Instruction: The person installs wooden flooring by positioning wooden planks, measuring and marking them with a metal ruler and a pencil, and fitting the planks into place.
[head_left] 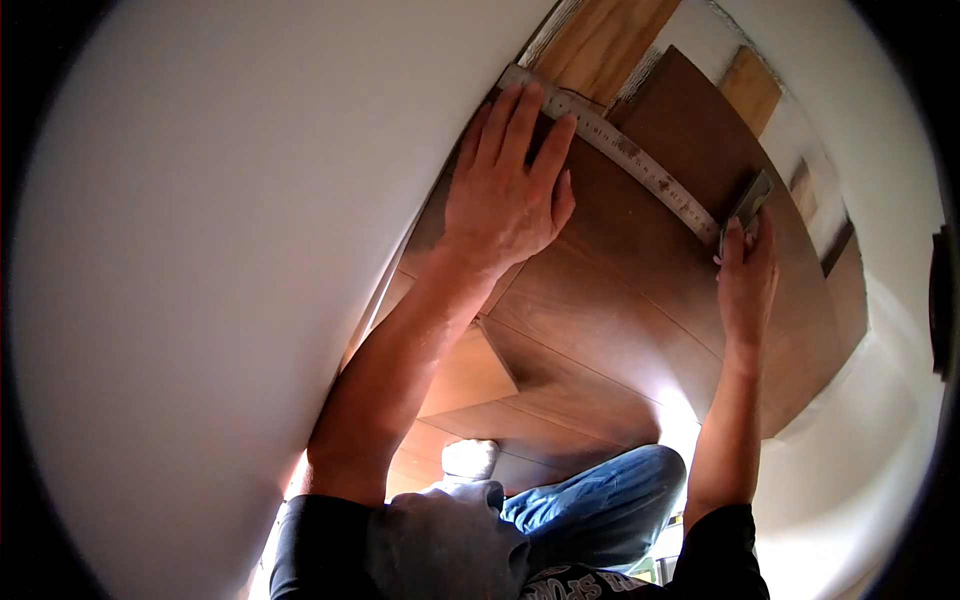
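One metal rule laid slantwise over brown floorboards

The rule lies near the far edge of the floorboards, its left end by the far left corner, close to the large white wall. Small graduations show along its face, with dark stains in places. The left hand is set down at that left end, palm downward, fingers somewhat spread, the fingertips on or just beside the metal. At the other end, the right hand holds a grey block between thumb and fingers; whether block and rule are one tool, I cannot tell.

The far edge of the floor is stepped: right of the middle, one board reaches farther out than its neighbour. The strip past that edge holds a light wooden plank, a short wood block and pale sheeting. On the right, the floor ends along a second white wall.

Room is tight on the left, where the left forearm runs close beside the large wall. Between the two arms there is a broad stretch of boards. Toward the near edge, a lighter board shows, and below it a white-covered foot and a knee in blue jeans take up the space.
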